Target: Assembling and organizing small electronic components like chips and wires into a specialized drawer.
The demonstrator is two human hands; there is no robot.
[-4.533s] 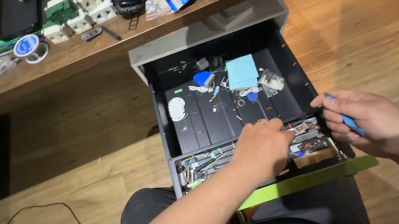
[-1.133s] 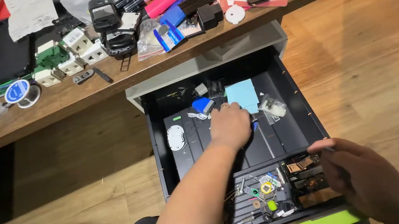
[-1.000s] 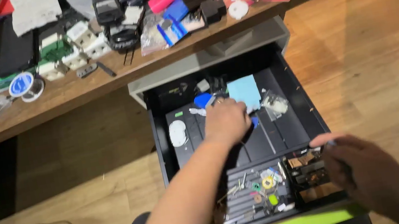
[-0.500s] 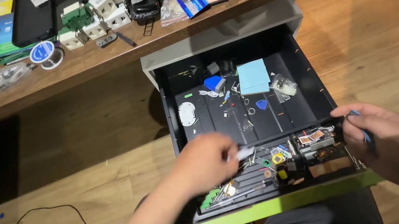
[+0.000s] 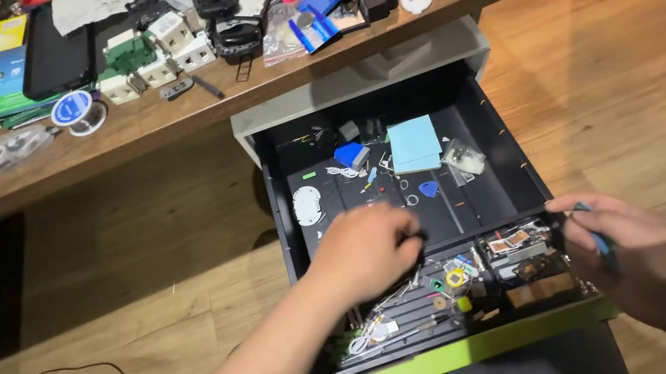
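A: Where are the small parts being sorted through?

B: In the black tray (image 5: 415, 314) at the front of the open drawer (image 5: 524, 173), just behind its green front panel (image 5: 463, 354). It is full of tiny screws, rings and metal bits.

A: And the hands?

B: The left hand (image 5: 367, 249) sits over the tray's back edge with its fingers curled downward. I cannot tell whether they pinch anything. The right hand (image 5: 640, 270) is at the drawer's right corner, with its fingers clenched around a slim blue tool (image 5: 599, 238).

A: So what stage is this?

B: Rummaging, I'd judge: a search among the bits. Any pick here calls for a fine fingertip pinch, since the pieces lie touching.

A: What's beyond that?

B: A light blue pad (image 5: 414, 143) lies deeper in the drawer, and the cluttered tabletop (image 5: 158, 126) is above it.
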